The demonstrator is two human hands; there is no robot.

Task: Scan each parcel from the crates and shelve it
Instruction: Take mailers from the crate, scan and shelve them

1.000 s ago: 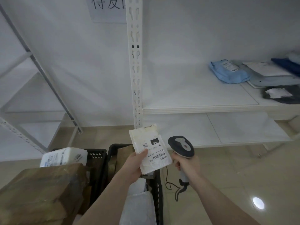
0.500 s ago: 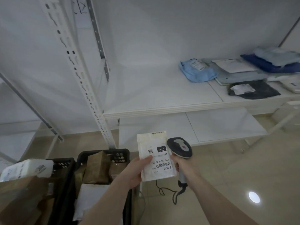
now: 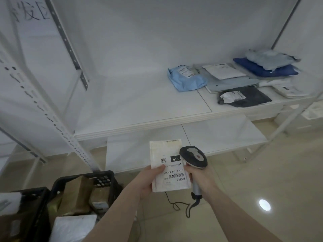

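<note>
A flat white parcel [image 3: 167, 165] with a barcode label and a black "010" tag is held upright in front of me, my left hand [image 3: 148, 180] gripping its left edge with the thumb on the label. Right beside the parcel, my right hand [image 3: 201, 179] grips the handle of a grey and black barcode scanner [image 3: 193, 157]. The scanner's cable hangs down to the floor. A black crate [image 3: 103, 179] with brown and white parcels stands at lower left. The white shelf [image 3: 139, 105] lies ahead, its left half bare.
Several shelved parcels lie on the shelf's right side: a light blue bag [image 3: 186, 79], a dark grey bag [image 3: 244, 96], a dark blue one [image 3: 262, 69]. A perforated white shelf post [image 3: 43, 110] rises at left. A second black crate [image 3: 35, 198] sits at far left. Beige tiled floor lies below.
My view has swung to the right, bringing more of the shelf and its parcels into sight. The parcel and scanner stay together in my hands, held slightly closer side by side.
</note>
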